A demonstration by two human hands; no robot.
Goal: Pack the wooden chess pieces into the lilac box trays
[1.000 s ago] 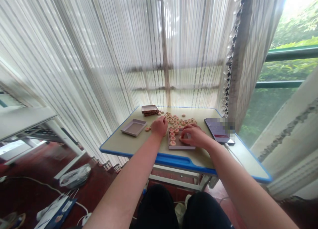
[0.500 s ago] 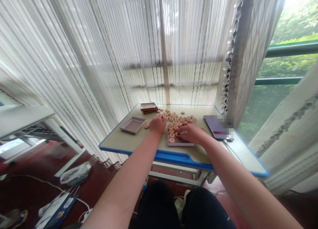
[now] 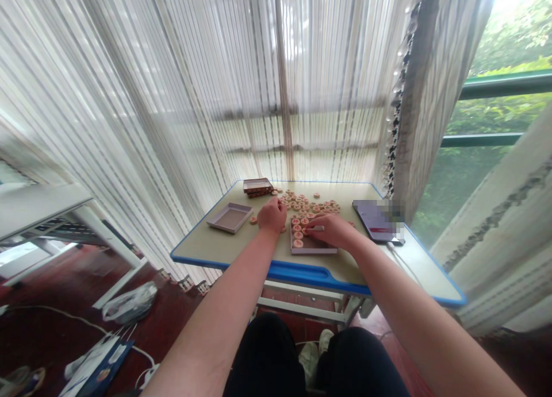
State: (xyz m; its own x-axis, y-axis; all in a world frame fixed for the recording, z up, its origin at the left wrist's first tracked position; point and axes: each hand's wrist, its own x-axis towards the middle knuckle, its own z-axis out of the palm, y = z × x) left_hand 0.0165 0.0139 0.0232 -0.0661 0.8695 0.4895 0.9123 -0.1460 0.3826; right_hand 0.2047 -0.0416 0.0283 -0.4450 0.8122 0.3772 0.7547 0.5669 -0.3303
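Round wooden game pieces (image 3: 307, 203) with red marks lie scattered across the middle of a beige table (image 3: 224, 246) edged in blue. A flat grey tray (image 3: 311, 246) in front of me holds a column of pieces along its left side. My right hand (image 3: 331, 228) rests over this tray with its fingers curled and pinched on a piece near the column. My left hand (image 3: 272, 215) sits closed like a fist on the table just left of the tray; whether it holds pieces is hidden.
An empty grey tray (image 3: 230, 218) lies at the left of the table, a stacked brown box (image 3: 257, 186) at the back left, a dark phone (image 3: 376, 220) at the right. Striped curtains hang close behind. On the floor lie cables and a bag (image 3: 129, 301).
My right hand has slid a little left across the tray toward the column of pieces. My left hand has barely shifted. The view has tilted slightly.
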